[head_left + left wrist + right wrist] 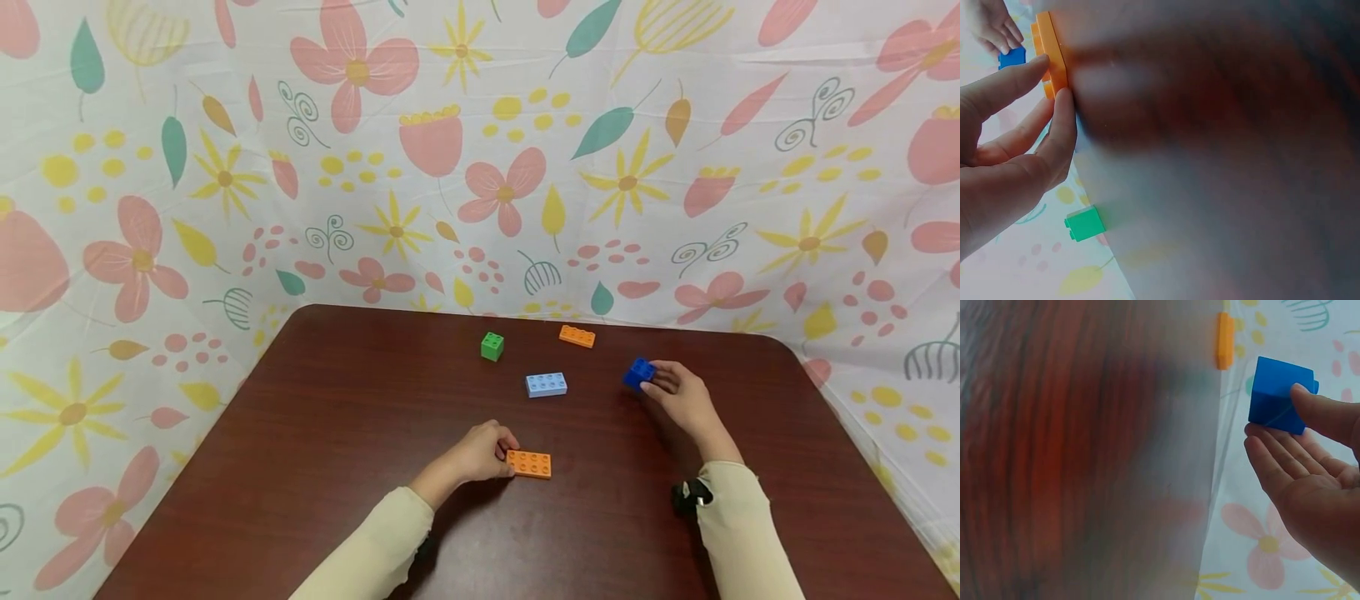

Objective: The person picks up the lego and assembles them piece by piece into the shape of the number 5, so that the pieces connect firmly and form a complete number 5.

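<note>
My left hand [480,452] pinches the left end of an orange building brick [529,464], a flat one with two rows of studs, low over the table. In the left wrist view, thumb and fingertips meet at one end of that orange brick [1052,55]. Farther right, my right hand [684,400] holds a square blue building brick [639,374] between thumb and fingers. The right wrist view shows the blue brick [1280,394] raised off the tabletop, its smooth side facing the camera and the thumb lying across one face.
On the dark brown table [360,400] lie a light blue brick [546,384], a small green brick [492,346] and a second orange brick [577,336] near the back edge. A flower-printed cloth [480,250] hangs behind and beside the table.
</note>
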A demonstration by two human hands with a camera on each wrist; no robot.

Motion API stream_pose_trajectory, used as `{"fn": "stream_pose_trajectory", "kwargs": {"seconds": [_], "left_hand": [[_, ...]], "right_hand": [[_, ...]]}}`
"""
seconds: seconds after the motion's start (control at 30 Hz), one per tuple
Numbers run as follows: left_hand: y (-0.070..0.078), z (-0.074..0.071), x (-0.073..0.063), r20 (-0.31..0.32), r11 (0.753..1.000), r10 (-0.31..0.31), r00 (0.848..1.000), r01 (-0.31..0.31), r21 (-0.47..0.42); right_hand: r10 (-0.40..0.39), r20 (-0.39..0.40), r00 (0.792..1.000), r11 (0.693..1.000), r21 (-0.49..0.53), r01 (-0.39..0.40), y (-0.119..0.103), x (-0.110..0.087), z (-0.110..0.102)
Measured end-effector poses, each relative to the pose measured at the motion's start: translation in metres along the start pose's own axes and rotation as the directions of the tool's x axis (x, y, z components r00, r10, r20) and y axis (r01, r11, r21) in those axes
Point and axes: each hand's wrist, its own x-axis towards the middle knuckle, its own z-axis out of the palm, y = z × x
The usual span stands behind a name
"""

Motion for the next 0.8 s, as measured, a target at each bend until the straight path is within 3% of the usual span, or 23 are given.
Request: {"fn": "stream_pose_trajectory", "kwargs": {"seconds": [0.33,0.8], "left_hand": [[-0.002,-0.001,0.002,-0.014,0.998,-0.003,1.0,0.002,-0.066],[-0.004,-0.002,0.005,0.017,0.988,-0.087,0.996,0.088,-0.125]], "right_hand": [[-0.018,0.0,1.0,0.998,0.061,0.018,-0.014,-0.004,0.005],[-0.065,0.013,0.998,0.992,0.108,0.063,-0.028,-0.009,0.015]]}}
